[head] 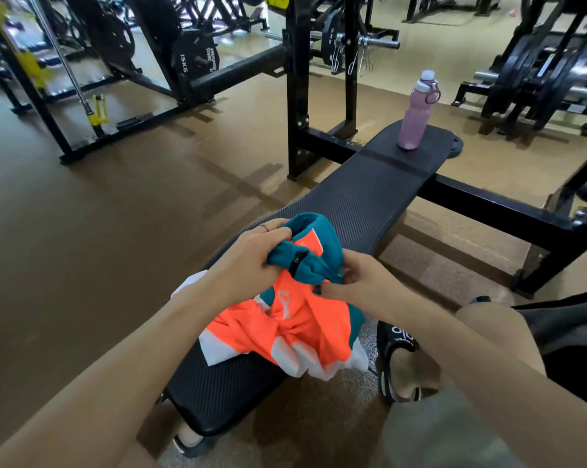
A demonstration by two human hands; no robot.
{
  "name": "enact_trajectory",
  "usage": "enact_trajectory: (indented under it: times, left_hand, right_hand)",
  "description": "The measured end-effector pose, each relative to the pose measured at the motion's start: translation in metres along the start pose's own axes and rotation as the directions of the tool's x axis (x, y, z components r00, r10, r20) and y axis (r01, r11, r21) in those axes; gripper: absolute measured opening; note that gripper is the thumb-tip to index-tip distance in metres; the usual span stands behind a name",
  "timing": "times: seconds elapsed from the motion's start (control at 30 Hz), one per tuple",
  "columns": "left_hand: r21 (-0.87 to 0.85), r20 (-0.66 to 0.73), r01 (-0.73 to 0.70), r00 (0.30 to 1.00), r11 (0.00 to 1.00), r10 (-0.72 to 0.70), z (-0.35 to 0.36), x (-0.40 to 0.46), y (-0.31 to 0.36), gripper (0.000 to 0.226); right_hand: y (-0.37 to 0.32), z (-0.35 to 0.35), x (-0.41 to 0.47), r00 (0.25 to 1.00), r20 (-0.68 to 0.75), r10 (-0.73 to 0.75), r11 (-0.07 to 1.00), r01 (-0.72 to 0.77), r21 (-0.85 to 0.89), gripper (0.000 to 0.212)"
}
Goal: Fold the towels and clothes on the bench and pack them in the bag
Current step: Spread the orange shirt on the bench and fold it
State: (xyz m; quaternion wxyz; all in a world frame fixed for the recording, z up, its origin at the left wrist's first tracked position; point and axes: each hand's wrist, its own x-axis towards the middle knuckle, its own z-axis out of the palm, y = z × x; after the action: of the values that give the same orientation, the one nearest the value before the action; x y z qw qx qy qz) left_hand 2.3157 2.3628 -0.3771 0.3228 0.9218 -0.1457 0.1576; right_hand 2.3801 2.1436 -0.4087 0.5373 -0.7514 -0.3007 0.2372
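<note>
Both hands bunch an orange, teal and white garment over the near half of a black padded gym counter.

The left hand grips the teal upper part of the garment, its fingers curled round the cloth; the right hand pinches a teal fold just beside it, fingertips pressed together on the fabric. The garment's orange body and white hem lie crumpled on the counter, spilling over its right edge. At the counter's far end a pink water bottle stands upright, well apart from the garment. A foot in a black sandal rests on the floor to the right of the counter, and black weight racks stand behind.
</note>
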Motion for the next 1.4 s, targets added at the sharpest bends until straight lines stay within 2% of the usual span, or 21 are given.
enact_trajectory:
  times: [0.07, 0.1, 0.2, 0.27, 0.3, 0.37, 0.5, 0.57, 0.63, 0.7, 0.73, 0.83, 0.87, 0.9, 0.97, 1.03, 1.17, 1.27, 1.33, 1.4]
  left_hand:
    - [0.012, 0.001, 0.018, 1.0, 1.0, -0.018, -0.003, 0.002, -0.003, 0.024]
    - [0.016, -0.001, 0.031, 1.0, 0.999, -0.031, -0.005, 0.003, -0.003, 0.018]
    - [-0.028, 0.003, 0.109, 0.994, 0.994, -0.109, -0.009, 0.004, -0.005, 0.04]
    - [-0.099, 0.065, 0.207, 0.977, 0.973, -0.201, -0.012, 0.003, -0.002, 0.027]
    - [-0.116, 0.099, 0.238, 0.969, 0.964, -0.227, -0.014, 0.003, -0.001, 0.02]
    - [-0.158, 0.165, 0.27, 0.956, 0.95, -0.244, -0.018, 0.003, 0.005, 0.026]
    - [-0.28, 0.247, 0.398, 0.909, 0.873, -0.335, -0.022, 0.005, 0.012, 0.031]
    - [-0.283, 0.302, 0.476, 0.868, 0.833, -0.394, -0.022, 0.005, 0.012, 0.043]
    - [-0.32, 0.431, 0.622, 0.767, 0.715, -0.474, -0.023, 0.004, 0.01, 0.054]
    - [-0.346, 0.535, 0.727, 0.672, 0.593, -0.512, -0.022, 0.001, 0.006, 0.046]
    - [-0.353, 0.546, 0.732, 0.667, 0.583, -0.507, -0.022, -0.001, 0.003, 0.037]
    - [-0.452, 0.42, 0.656, 0.754, 0.605, -0.505, -0.024, -0.004, -0.005, 0.019]
    - [-0.485, 0.358, 0.634, 0.772, 0.603, -0.524, -0.026, -0.004, -0.005, 0.021]
    - [-0.497, 0.305, 0.616, 0.783, 0.611, -0.541, -0.028, -0.004, -0.005, 0.027]
    - [-0.474, 0.217, 0.583, 0.804, 0.66, -0.554, -0.029, -0.003, -0.005, 0.035]
    - [-0.472, 0.163, 0.554, 0.819, 0.685, -0.55, -0.028, -0.001, -0.006, 0.032]
    - [-0.462, 0.207, 0.547, 0.832, 0.698, -0.515, -0.034, 0.004, -0.01, 0.026]
    - [-0.386, 0.21, 0.534, 0.845, 0.753, -0.492, -0.044, 0.009, -0.02, 0.026]
    - [-0.183, 0.115, 0.435, 0.9, 0.882, -0.42, -0.047, 0.018, -0.027, 0.024]
    - [0.051, -0.01, 0.325, 0.946, 0.944, -0.325, -0.048, 0.031, -0.033, 0.016]
  right_hand:
    - [-0.004, 0.001, -0.001, 0.999, -0.039, -0.028, 0.99, 0.022, -0.139, 0.031]
    - [-0.005, 0.001, -0.001, 0.999, -0.026, -0.033, 0.993, 0.029, -0.118, 0.031]
    - [-0.01, 0.0, -0.005, 0.999, 0.043, -0.018, 0.993, 0.013, 0.117, 0.033]
    - [-0.015, -0.005, -0.005, 0.999, 0.038, 0.012, 0.962, -0.022, 0.273, 0.026]
    - [-0.018, -0.008, -0.005, 0.999, 0.013, 0.041, 0.953, -0.043, 0.301, 0.019]
    - [-0.023, -0.017, -0.003, 0.994, -0.046, 0.102, 0.95, -0.083, 0.302, 0.012]
    - [-0.043, -0.029, 0.004, 0.986, -0.143, 0.088, 0.971, -0.053, 0.232, 0.022]
    - [-0.054, -0.031, 0.007, 0.986, -0.149, 0.079, 0.963, -0.036, 0.268, 0.025]
    - [-0.061, -0.031, 0.009, 0.986, -0.135, 0.099, 0.943, -0.049, 0.328, 0.025]
    - [-0.067, -0.033, 0.008, 0.987, -0.105, 0.12, 0.927, -0.073, 0.369, 0.025]
    - [-0.069, -0.033, 0.008, 0.99, -0.068, 0.125, 0.917, -0.089, 0.389, 0.027]
    - [-0.067, -0.04, 0.005, 0.983, 0.141, 0.121, 0.895, -0.169, 0.412, 0.044]
    - [-0.065, -0.042, 0.003, 0.967, 0.203, 0.151, 0.9, -0.22, 0.376, 0.05]
    - [-0.063, -0.044, 0.003, 0.953, 0.236, 0.191, 0.924, -0.256, 0.284, 0.053]
    - [-0.06, -0.042, 0.003, 0.944, 0.207, 0.256, 0.966, -0.257, -0.025, 0.047]
    - [-0.056, -0.04, 0.005, 0.956, 0.141, 0.256, 0.957, -0.231, -0.176, 0.035]
    - [-0.051, -0.043, 0.01, 0.98, 0.068, 0.186, 0.977, -0.177, -0.12, 0.019]
    - [-0.044, -0.045, 0.008, 0.985, 0.068, 0.157, 0.981, -0.163, 0.103, 0.023]
    - [-0.035, -0.044, 0.012, 0.981, 0.079, 0.175, 0.952, -0.189, 0.24, 0.028]
    - [-0.027, -0.041, 0.019, 0.974, 0.101, 0.202, 0.912, -0.225, 0.344, 0.028]
